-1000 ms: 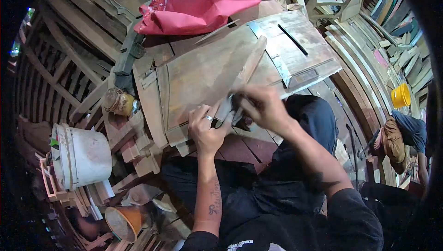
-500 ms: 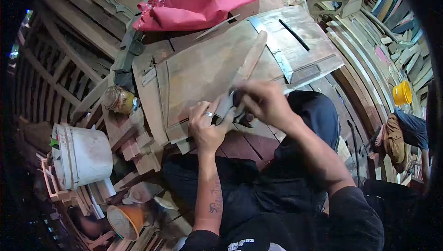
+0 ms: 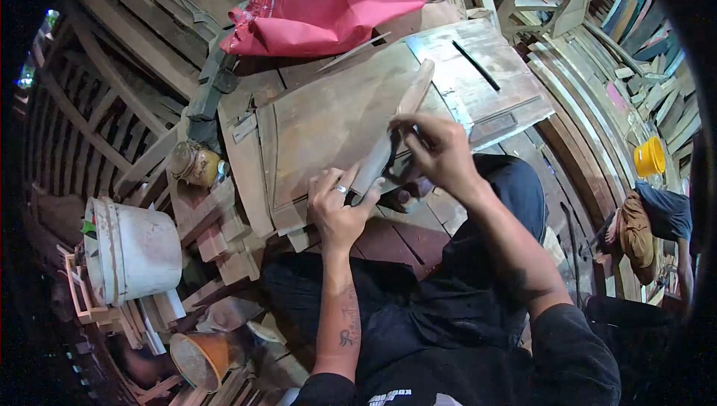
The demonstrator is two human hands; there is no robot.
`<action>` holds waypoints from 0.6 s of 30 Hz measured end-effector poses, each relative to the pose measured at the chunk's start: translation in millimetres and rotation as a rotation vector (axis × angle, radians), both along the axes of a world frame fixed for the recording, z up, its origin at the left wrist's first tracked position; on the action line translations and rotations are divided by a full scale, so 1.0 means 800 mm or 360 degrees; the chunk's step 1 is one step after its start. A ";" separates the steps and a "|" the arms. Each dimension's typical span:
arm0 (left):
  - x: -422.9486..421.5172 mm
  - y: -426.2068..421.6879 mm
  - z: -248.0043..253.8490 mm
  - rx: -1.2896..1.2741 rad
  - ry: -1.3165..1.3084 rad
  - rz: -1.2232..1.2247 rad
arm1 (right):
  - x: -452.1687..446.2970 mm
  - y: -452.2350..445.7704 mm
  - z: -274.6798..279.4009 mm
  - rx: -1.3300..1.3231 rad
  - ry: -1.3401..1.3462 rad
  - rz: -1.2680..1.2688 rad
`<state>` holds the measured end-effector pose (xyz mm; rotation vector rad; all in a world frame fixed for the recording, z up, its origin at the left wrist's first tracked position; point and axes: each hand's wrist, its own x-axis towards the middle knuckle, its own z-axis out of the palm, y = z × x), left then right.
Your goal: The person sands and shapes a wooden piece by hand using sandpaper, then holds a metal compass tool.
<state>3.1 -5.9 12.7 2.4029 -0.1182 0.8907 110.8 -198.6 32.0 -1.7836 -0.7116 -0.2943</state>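
Note:
A long, narrow shaped piece of wood [image 3: 417, 86] lies slanted over a flat wooden panel [image 3: 321, 118]. My left hand [image 3: 336, 208], with a ring on one finger, grips its near end between thumb and fingers. Partway along the wood, my right hand [image 3: 442, 153] is closed in a pinch at the edge. A dark, thin piece like folded sandpaper [image 3: 393, 143] shows by its fingers, partly hidden. Below that hand sits a dark brown rounded object [image 3: 407, 195] whose kind I cannot tell. A black stick [image 3: 476, 64] rests on the panel beside a metal ruler [image 3: 461, 113].
Red cloth-like sheeting [image 3: 336, 10] is at the back. To the left stand a glass jar [image 3: 196, 163], a white bucket [image 3: 142, 253] and wood offcuts. Stacked boards [image 3: 575, 122] and a yellow bucket [image 3: 649, 156] are on the right, near another person [image 3: 665, 212].
My right hand has slid a little up and away along the wood, and its blur has lessened. My left hand keeps its hold at the near end.

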 end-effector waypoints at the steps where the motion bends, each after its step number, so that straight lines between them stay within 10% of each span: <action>1: 0.000 0.000 -0.001 0.0004 0.0012 0.0006 | -0.011 -0.002 0.007 -0.0096 0.0000 0.0091; 18: -0.002 0.000 0.002 0.0015 0.0042 0.0025 | -0.020 -0.006 0.008 -0.0114 0.0253 0.0226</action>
